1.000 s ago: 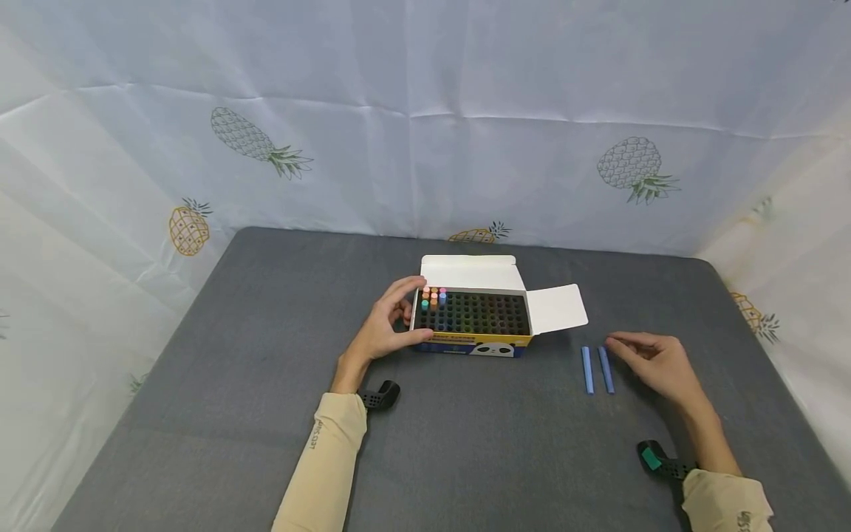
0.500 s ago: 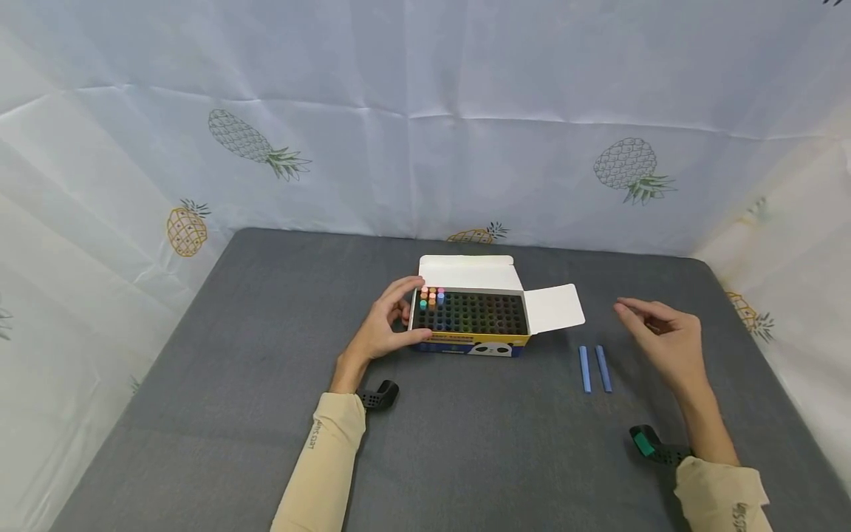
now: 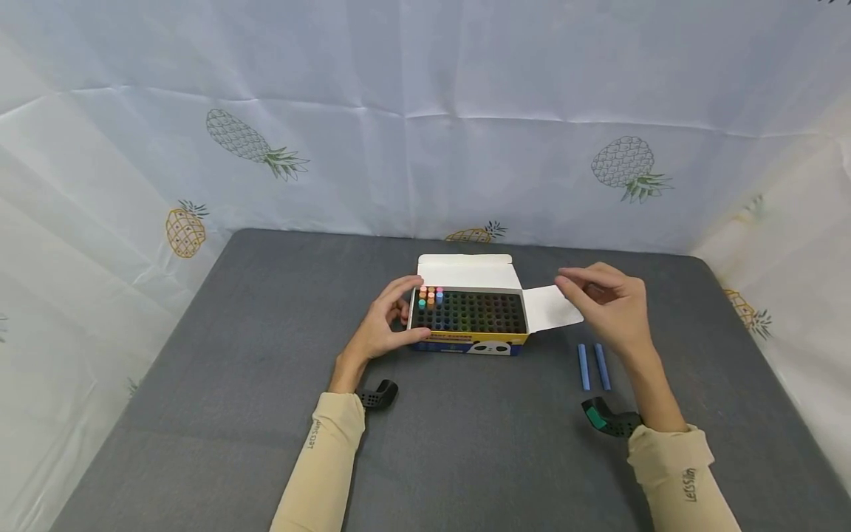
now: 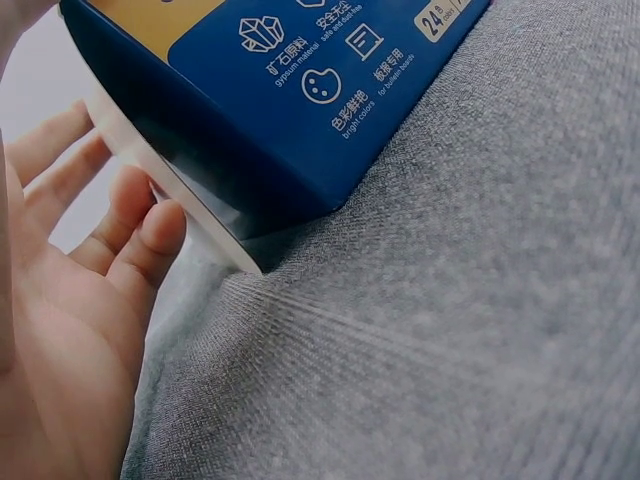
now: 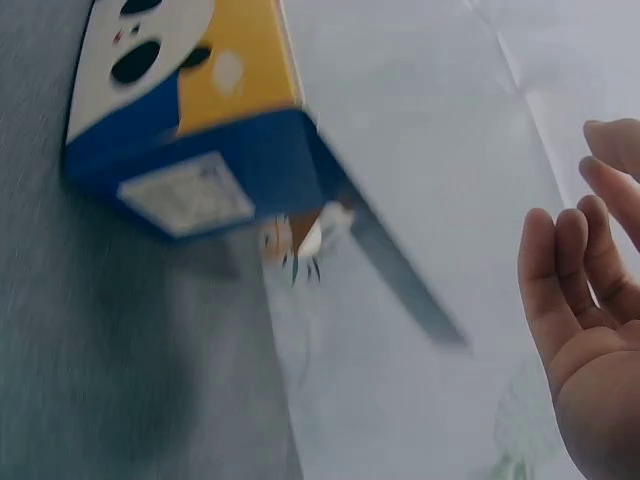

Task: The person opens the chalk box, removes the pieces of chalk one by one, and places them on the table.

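The fingers of the left hand (image 3: 382,332) are curled around the left end of the chalk box (image 3: 470,318): the thumb lies on the front edge and the other fingers reach over the back corner, so this hand holds the box steady on the grey table (image 3: 266,414). In the left wrist view the same fingers (image 4: 120,215) touch the white edge of the box beside its blue side.

The fingers of the right hand (image 3: 608,303) are loose and only a little bent, and they hold nothing. The hand hovers above the open side flap (image 3: 548,309) at the right end of the box; I cannot tell if the fingertips touch the flap. In the right wrist view the fingers (image 5: 575,265) are apart from the box (image 5: 190,120) and free.

The box stands open in the middle of the table, with its lid flap (image 3: 467,270) folded back. Inside, most of the dark cells look empty. Only a small group of coloured chalks (image 3: 431,297) stands in the back left corner. Two blue chalk sticks (image 3: 593,366) lie side by side on the table, near the right wrist and just beside the box.

My judgement: two sticks are already out of the box and the small coloured group remains inside, so the work is probably far along.
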`<state>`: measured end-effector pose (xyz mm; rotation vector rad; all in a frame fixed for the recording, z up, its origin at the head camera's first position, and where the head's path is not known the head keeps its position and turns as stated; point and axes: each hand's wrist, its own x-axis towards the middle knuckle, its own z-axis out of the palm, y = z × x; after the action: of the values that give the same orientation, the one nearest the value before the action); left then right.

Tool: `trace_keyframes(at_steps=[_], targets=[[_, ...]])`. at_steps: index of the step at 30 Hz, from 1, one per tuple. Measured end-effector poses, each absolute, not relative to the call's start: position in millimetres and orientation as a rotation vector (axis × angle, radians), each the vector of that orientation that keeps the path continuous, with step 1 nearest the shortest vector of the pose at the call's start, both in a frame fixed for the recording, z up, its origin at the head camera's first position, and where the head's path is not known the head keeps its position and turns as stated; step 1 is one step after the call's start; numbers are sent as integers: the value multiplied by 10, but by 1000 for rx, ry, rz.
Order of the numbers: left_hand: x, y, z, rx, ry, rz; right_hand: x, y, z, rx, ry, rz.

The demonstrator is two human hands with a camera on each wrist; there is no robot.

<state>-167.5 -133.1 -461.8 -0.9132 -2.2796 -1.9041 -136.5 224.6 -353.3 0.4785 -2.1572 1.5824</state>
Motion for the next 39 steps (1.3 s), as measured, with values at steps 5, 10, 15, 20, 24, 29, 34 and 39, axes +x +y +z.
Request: trace_keyframes(at_steps=[5,10,15,20,24,29,34,39], targets=[[-1668,-1323,-4599,-901,-2293,-1906,-1457,2009,-3507,543,-2215,1557],[-1672,-1314,-4601,-908,-2276,-1906,-1530,1805,-3536,632,-2258,1591],[-1674,-1321,-4593,-909,-2283,-1887,-1603,1554,-3618,688,-2288,1636],[-1684,-1333,-4601,-936,-2252,-1887,-1661,1284,-3735,744,-2372,1645],[-1684,-1326,-4620,-962,-2237,-1889,-1668,1146,-3809,783,-2410,1668],[-1677,-1314,-4626,-929,-2264,-1897,-1693,1065,-3886,755,-2460,1642],[-1684,-1318,-4635,-918,-2255,-1910,-1728,1028,-3957,714,-2524,1583],[-1689,-1326,-4644,-912,-2258,-1911,-1744,1006,-3982,705,-2575,1520]])
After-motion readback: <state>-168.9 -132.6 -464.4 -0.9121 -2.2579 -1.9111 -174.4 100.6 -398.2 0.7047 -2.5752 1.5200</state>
